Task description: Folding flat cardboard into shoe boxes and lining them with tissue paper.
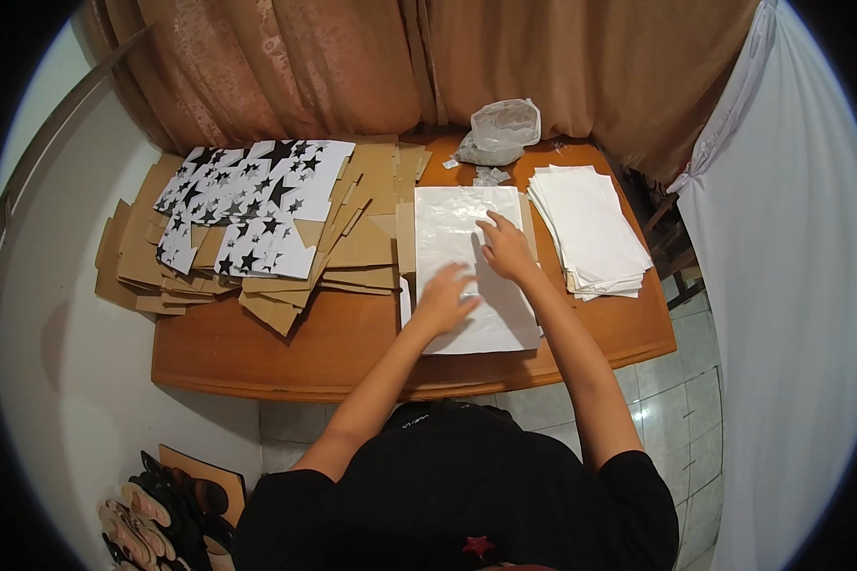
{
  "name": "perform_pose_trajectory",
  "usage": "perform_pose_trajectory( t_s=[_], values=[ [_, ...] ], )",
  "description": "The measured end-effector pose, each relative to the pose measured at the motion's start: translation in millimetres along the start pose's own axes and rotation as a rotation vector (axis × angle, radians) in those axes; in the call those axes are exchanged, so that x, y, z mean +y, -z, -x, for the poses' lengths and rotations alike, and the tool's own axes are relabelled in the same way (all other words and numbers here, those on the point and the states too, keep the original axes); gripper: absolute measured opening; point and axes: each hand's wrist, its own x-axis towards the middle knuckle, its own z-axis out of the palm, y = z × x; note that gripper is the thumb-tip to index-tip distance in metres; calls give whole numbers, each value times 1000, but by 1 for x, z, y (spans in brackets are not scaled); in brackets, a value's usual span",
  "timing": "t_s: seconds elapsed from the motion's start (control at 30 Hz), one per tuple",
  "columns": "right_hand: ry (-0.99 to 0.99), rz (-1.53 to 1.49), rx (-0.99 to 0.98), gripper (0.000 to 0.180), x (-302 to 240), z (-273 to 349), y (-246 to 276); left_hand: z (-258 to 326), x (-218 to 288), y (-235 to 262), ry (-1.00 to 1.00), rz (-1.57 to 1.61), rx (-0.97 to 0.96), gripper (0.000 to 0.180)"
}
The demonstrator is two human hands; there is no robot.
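A white, glossy-looking sheet (452,224) lies in front of me near the table's middle, with brown cardboard showing at its sides. My left hand (445,303), a little blurred, is over the lower middle of the sheet with its fingers spread. Whether it touches the surface I cannot tell. Farther up, my right hand (508,249) is at the sheet's right part, fingers stretched out and nothing held in them. Both forearms reach in from the near side, and a shadow falls on the sheet between the hands.
To the left, star-printed white card pieces (257,195) lie on a pile of flat brown cardboard (362,243). A stack of white sheets (590,228) is on the right. Behind sits a clear plastic container (505,126) with small packets (490,176) beside it. Shoes (143,523) stand at lower left.
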Motion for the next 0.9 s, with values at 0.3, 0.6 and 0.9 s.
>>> perform_pose_trajectory(
  t_s=[0.3, 0.6, 0.9],
  values=[
    [-101, 175, -119, 56, -2, 4, -14, -10, -11, -27, 152, -38, -1004, 81],
    [-16, 86, -93, 58, 7, 5, -28, -7, -25, -61, 222, 126, -1277, 88],
    [68, 20, -54, 55, 22, 0, -20, -57, 20, -8, 348, 507, -623, 48]
  ],
)
